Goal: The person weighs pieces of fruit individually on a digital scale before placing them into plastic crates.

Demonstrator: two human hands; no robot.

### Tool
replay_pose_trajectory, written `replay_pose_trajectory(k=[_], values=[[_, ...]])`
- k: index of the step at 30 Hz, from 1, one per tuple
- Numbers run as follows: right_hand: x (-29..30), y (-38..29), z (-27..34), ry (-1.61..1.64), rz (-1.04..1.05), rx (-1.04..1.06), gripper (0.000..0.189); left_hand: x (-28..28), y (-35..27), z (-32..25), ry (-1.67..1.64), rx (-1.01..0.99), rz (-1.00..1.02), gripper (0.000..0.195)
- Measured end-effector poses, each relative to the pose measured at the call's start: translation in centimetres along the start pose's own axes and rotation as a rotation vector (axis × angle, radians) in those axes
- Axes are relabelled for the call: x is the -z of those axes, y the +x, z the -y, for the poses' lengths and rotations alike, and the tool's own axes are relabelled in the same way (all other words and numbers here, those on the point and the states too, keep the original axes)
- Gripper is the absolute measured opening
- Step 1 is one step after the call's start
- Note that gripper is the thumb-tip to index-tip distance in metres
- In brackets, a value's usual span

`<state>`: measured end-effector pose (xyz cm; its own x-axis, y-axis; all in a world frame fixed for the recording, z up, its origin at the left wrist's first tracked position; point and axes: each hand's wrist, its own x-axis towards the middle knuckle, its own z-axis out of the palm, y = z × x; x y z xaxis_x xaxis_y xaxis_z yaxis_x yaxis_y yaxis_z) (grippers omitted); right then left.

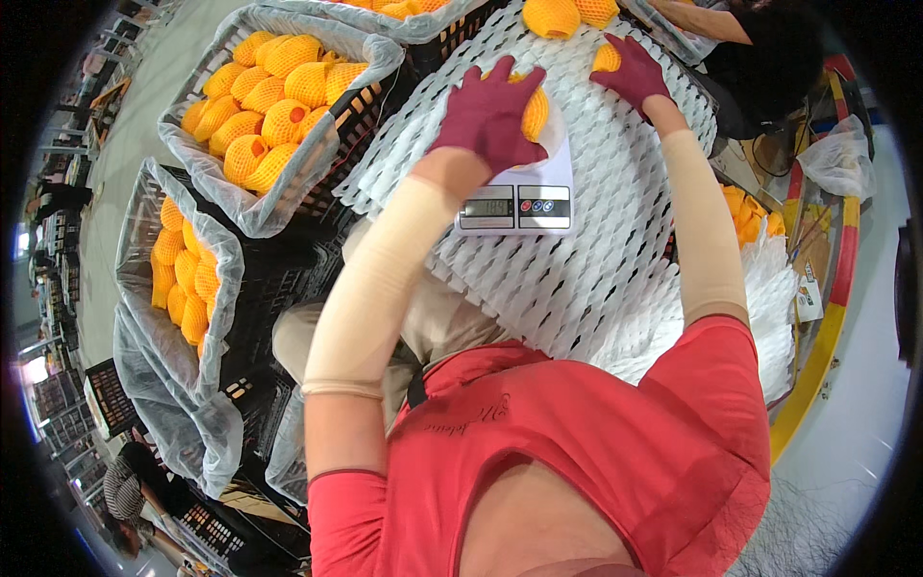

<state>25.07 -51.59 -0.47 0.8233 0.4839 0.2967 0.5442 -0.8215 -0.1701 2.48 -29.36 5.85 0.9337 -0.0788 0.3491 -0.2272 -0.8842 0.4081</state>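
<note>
My left hand (pixel 490 119), in a maroon glove, lies with spread fingers over a fruit in yellow foam netting (pixel 535 115). That fruit rests on the round pan of a white digital kitchen scale (pixel 515 209), whose display is lit. The palm and fingers cover much of the fruit. To the right, my right hand (pixel 634 76), gloved alike, has its thumb and fingers around another netted fruit (pixel 606 58) and hides part of it. White foam mesh padding (pixel 584 288) lies beneath the scale and both hands. Further netted fruits (pixel 551 16) sit at the far edge.
At left stand lined black crates, one upper (pixel 245 216) and one lower (pixel 231 288), holding netted fruit. Orange foam nets (pixel 750 213) lie at right beside a yellow-red rail (pixel 847 252). Another person's arm (pixel 703 20) is at the upper right; a person (pixel 130 483) bends at lower left.
</note>
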Motion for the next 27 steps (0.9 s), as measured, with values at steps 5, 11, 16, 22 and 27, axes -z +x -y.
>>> replay_pose_trajectory(k=[5,11,16,22,27], values=[[1.2,1.4,0.5,0.243,0.087,-0.2,0.065,0.1,-0.6,1.2,-0.118,0.055,0.032,0.07],[4.9,-4.5,7.2,0.626,-0.148,0.298,0.063,8.3,-17.3,3.7,-0.284,0.501,-0.372,0.069],[5.3,-6.7,12.5,0.588,0.087,0.543,0.075,13.1,-39.1,4.6,-0.023,1.027,-0.607,0.066],[3.6,1.6,11.0,0.835,0.106,0.324,0.057,9.0,-61.5,-5.4,0.565,1.596,-0.502,0.058],[-1.4,9.7,4.5,0.354,0.017,0.086,0.079,4.0,-62.4,-2.1,-0.006,2.103,-0.221,0.056]])
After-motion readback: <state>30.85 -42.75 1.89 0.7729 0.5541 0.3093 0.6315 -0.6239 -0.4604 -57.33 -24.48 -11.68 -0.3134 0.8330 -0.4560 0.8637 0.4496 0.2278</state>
